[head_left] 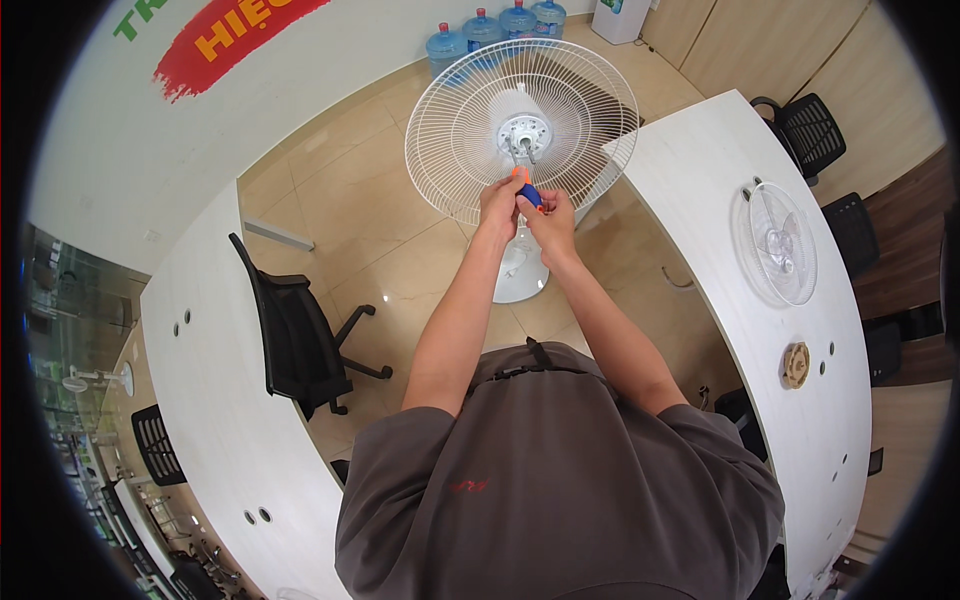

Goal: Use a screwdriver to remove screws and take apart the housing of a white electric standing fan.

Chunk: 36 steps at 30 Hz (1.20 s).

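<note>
Hands curled round blue-orange tool near fan

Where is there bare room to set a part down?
Left table: bare between its two pairs of holes. Right table: bare between its far end and the wire fan cover. Crowded: at the standing fan, where the left hand and right hand hold an orange-and-blue tool.

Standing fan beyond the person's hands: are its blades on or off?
Off: the fan shows a bare hub at the centre of its wire guard, with no blades around it.
</note>
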Available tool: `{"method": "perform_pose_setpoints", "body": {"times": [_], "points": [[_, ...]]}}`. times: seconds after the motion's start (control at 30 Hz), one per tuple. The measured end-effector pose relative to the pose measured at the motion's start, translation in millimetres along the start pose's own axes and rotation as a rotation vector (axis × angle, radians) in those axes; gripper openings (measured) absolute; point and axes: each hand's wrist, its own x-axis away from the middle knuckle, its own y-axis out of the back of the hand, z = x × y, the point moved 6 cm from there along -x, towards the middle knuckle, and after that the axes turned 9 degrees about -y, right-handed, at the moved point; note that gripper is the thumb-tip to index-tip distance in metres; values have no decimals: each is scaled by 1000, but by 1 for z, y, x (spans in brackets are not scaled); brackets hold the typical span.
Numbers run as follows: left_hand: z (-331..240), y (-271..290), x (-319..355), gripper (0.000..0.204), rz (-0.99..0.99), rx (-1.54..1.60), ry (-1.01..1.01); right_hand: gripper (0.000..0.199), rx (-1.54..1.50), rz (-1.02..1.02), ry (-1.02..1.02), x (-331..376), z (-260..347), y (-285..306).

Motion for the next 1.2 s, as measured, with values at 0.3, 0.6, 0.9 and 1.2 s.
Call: {"method": "perform_pose_setpoints", "body": {"times": [0.3, 0.6, 0.9, 1.2], "points": [[13, 4, -3, 25, -32, 360, 56, 33, -419, 271, -381, 1, -14, -8], [4, 8, 0, 30, -13, 89, -30, 31, -201, 77, -156, 7, -6, -2], [10, 9, 2, 24, -28, 94, -42, 32, -208, 64, -132, 12, -14, 3], [17, 15, -9, 28, -93, 88, -33, 36, -209, 86, -116, 11, -34, 13]]}}
